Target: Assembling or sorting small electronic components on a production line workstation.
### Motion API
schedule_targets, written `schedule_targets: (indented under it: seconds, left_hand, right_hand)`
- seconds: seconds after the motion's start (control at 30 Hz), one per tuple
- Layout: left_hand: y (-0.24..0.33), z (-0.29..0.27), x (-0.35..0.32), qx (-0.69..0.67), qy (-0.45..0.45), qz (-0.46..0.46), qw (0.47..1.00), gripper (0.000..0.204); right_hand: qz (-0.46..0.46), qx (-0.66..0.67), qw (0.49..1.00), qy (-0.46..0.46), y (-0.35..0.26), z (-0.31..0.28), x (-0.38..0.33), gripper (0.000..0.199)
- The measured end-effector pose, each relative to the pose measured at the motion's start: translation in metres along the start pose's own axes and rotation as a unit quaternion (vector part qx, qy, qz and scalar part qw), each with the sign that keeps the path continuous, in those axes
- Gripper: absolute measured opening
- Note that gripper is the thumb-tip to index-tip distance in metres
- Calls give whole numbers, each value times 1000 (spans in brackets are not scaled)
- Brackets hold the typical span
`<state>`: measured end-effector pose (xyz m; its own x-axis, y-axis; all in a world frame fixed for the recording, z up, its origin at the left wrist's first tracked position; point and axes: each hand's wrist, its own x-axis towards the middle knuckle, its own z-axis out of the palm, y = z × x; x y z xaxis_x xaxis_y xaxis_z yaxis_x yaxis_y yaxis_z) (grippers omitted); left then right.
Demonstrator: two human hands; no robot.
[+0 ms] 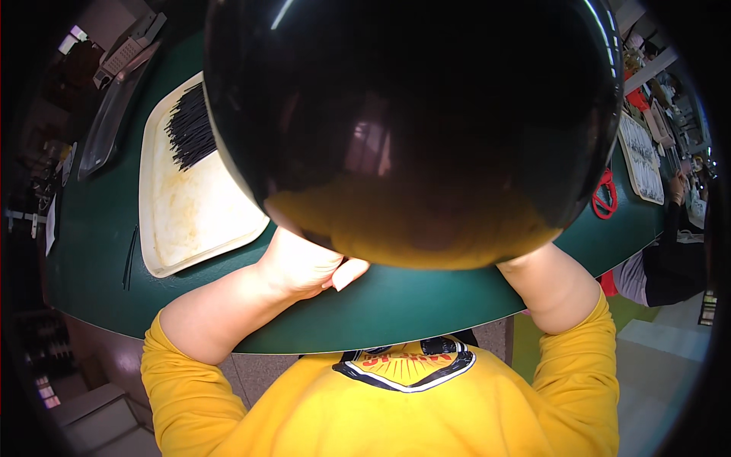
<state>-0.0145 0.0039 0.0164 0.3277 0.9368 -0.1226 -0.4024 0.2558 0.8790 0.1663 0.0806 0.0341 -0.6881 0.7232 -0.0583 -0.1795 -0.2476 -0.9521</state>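
A large, glossy black rounded thing (411, 137), possibly a lamp shade, fills the upper middle of the head view and blocks the work spot. Just below its lower left edge, my left hand (308, 266) rests over the green table, fingers curled in and thumb pointing right. Whatever it may hold is hidden. Only the wrist side of my right hand (529, 260) shows under the shade's lower right edge; its fingers are out of sight. To the left of my left hand lies a cream tray (179, 228) with a bundle of thin black strips (190, 129).
Red-handled scissors or pliers (605, 196) lie right of the shade on the green table (365, 312). A few loose black strips (130, 259) lie left of the tray. A metal tray (106, 129) stands far left. Another person's arm (674, 221) and a filled tray (641, 158) are at right.
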Motion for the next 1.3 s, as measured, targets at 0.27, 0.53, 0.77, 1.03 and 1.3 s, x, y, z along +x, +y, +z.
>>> schedule_targets:
  seconds: [0.27,0.53,0.77,1.03,1.3]
  left_hand:
    - [3,4,1,20,21,10,1000,37]
    - [2,-2,-1,-22,2,15,1000,12]
    - [10,11,0,91,78,-5,993,39]
    - [3,2,-3,18,33,6,999,12]
    - [0,5,-2,61,31,3,998,39]
  right_hand:
    - [-25,113,993,21,5,-3,0,23]
    - [2,31,1000,-3,-1,-2,-2,17]
    - [-174,-139,974,31,12,-10,1,7]
    - [-132,-56,989,43,3,-4,-3,19]
    - [-5,23,999,-44,15,2,0,6]
